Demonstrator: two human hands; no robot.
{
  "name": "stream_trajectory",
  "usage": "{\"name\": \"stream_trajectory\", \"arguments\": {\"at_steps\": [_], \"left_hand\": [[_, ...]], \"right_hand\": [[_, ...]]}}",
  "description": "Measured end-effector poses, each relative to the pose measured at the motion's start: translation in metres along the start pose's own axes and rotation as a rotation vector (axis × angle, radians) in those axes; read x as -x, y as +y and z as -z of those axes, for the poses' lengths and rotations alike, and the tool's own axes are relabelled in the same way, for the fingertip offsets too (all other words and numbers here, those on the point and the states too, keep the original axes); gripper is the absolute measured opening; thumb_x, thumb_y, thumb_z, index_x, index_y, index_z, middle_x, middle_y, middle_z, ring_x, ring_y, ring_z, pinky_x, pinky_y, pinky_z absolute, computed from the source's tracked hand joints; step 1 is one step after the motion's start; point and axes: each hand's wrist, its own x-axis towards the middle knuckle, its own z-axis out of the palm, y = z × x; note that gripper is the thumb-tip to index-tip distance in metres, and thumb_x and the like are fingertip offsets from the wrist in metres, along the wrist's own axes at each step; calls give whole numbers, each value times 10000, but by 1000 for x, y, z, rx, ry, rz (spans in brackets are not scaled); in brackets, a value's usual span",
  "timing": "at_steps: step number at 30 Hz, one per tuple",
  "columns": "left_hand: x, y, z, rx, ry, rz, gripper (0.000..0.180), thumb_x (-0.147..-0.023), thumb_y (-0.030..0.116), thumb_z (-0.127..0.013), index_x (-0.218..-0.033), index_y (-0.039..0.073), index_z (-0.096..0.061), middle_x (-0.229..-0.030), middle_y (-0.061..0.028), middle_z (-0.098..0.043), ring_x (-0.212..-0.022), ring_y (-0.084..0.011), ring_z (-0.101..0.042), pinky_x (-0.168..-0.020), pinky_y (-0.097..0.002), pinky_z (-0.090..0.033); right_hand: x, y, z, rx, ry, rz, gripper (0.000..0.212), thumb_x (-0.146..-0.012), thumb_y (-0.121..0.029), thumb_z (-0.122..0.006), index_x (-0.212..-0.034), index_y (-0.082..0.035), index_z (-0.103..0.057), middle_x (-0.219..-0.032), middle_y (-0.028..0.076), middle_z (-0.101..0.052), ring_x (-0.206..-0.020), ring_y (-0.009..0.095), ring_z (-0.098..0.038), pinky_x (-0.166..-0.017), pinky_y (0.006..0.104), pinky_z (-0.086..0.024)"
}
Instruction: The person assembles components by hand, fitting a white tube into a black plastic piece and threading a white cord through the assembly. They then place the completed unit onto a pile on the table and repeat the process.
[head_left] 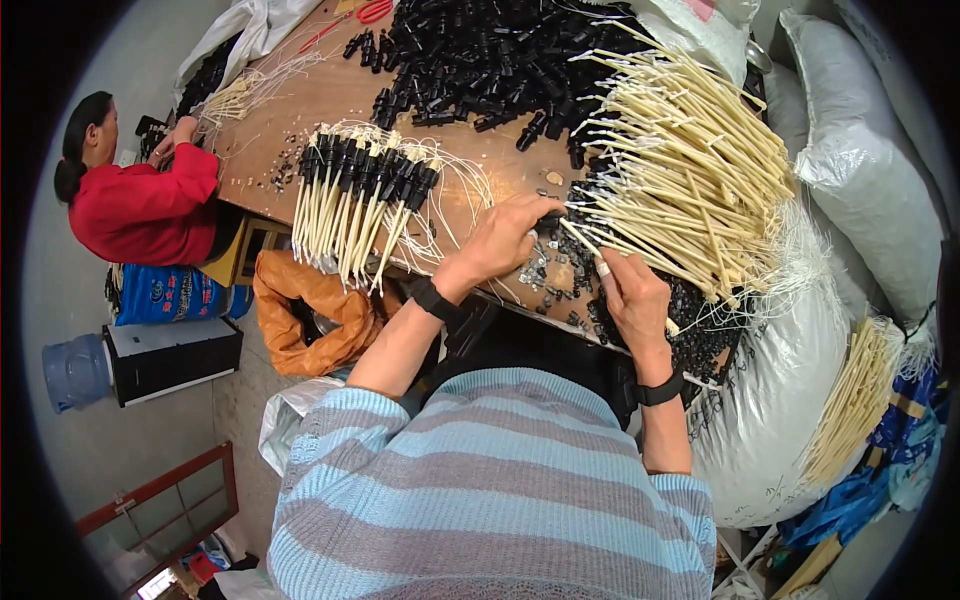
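While left hand (508, 238), nearly closed, pinches a small black plastic connector (549, 219), right hand (637, 293), curled, grips a slim straight cream stick (580, 238), tip at connector, above brown wooden surface's (480, 155) near edge.

Slim cream tube (580, 238), slanted, small black plastic piece (549, 221) by its upper end

One held stick (578, 236), two wristbands (440, 303) (661, 390), one water jug (76, 374), one orange sack (283, 335)
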Motion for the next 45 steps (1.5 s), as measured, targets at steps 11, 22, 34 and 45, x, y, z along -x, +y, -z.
{"name": "stream_trajectory", "arguments": {"at_steps": [11, 22, 34, 45], "left_hand": [[4, 8, -9, -477, 215, -355, 287, -744, -41, -584, -1014, 46, -627, -897, -122, -632, -892, -281, -595, -804, -416, -427], [3, 48, -2, -82, -50, -90, 371, -693, -34, -585, -1046, 69, -626, -833, -106, -508, -812, -288, -539, -697, -379, -447], [3, 29, -12, -259, 4, -284, 393, -655, -5, -650, -1021, 137, -660, -795, -14, -609, -739, -242, -581, -755, -399, -438], [5, 60, -14, -386, -89, -156, 411, -706, 120, -700, -1105, 187, -630, -764, -19, -586, -659, -232, -611, -535, -363, -495]], "right_hand": [[-9, -6, 42, 488, -367, -266, 460, -714, -229, -786, -1132, -143, -613, -669, 121, -639, -610, 316, -643, -533, 430, -481], [5, -1, 21, 402, -210, -61, 155, -811, -143, -650, -958, -120, -603, -743, 96, -633, -603, 314, -627, -505, 397, -465], [-4, 2, 47, 463, -203, -35, 311, -770, -168, -723, -1058, -111, -620, -706, 120, -641, -631, 323, -635, -540, 417, -474], [-15, 19, 12, -161, -169, -52, 355, -713, -22, -612, -1067, -43, -637, -1172, 154, -639, -1054, 306, -635, -868, 347, -497]]}}
